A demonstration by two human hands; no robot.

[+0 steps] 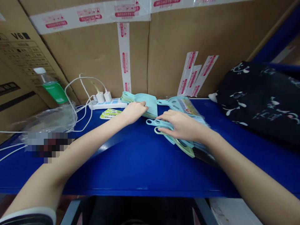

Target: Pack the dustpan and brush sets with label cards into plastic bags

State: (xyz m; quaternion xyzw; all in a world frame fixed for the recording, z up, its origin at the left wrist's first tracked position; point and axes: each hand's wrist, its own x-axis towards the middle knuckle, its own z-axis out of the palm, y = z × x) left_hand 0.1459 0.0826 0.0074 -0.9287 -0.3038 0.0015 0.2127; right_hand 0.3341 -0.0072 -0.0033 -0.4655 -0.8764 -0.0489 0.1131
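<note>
At the back middle of the blue shelf lies a stack of small dustpans (150,103), pale blue on top with green edges beneath. My left hand (137,112) rests on its near side, fingers curled closed over the top dustpan; the fingertips are partly hidden. To the right, my right hand (179,124) bends its thumb and fingers around the handles of several hand brushes (168,137), pale blue and light green, with ring-shaped handle ends. Their bristles, in clear wrapping, point right, partly under my wrist. Behind that hand lies another pale blue piece (172,102) with a printed card.
A white power strip (109,104) with chargers and cables sits back left, beside yellow-green labels (110,113). Further left are a green-labelled bottle (53,87) and clear plastic (53,120). Cardboard boxes (93,53) wall the back; a black patterned bag (260,103) stands right.
</note>
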